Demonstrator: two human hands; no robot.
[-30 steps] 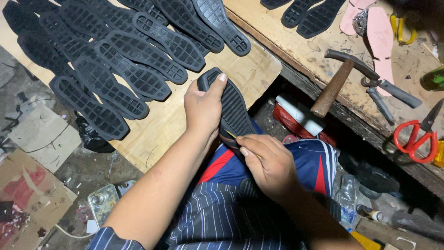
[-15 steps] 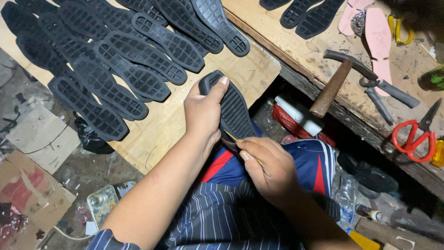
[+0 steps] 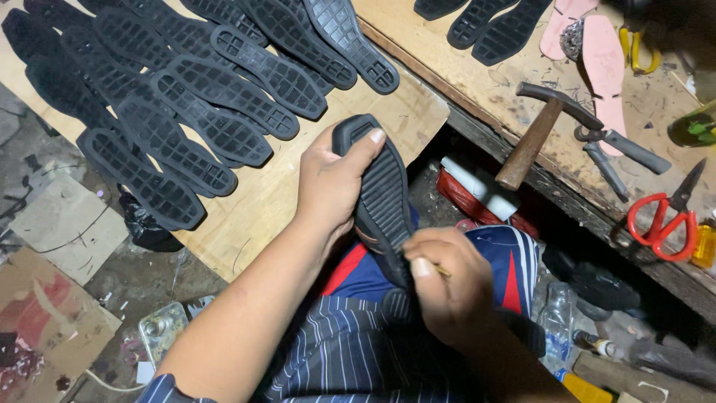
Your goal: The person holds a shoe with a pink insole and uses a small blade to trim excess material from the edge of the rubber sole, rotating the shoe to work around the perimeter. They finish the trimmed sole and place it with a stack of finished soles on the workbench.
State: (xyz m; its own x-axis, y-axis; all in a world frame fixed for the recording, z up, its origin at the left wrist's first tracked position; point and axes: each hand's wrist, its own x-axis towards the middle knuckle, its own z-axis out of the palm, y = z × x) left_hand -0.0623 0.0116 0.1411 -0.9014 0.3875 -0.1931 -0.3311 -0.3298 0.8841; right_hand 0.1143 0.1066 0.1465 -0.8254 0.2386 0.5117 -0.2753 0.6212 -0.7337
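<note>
I see my left hand (image 3: 332, 183) clamped round one black ridged rubber shoe sole (image 3: 380, 201) at centre frame; my right hand (image 3: 447, 287) pinches a thin tool (image 3: 441, 272) against it.

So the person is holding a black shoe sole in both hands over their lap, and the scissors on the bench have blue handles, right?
Not quite. The scissors have red handles, not blue; the head view shows them at the right end of the bench. The rest is right: the left hand and right hand both hold the black shoe sole over the lap.
</note>
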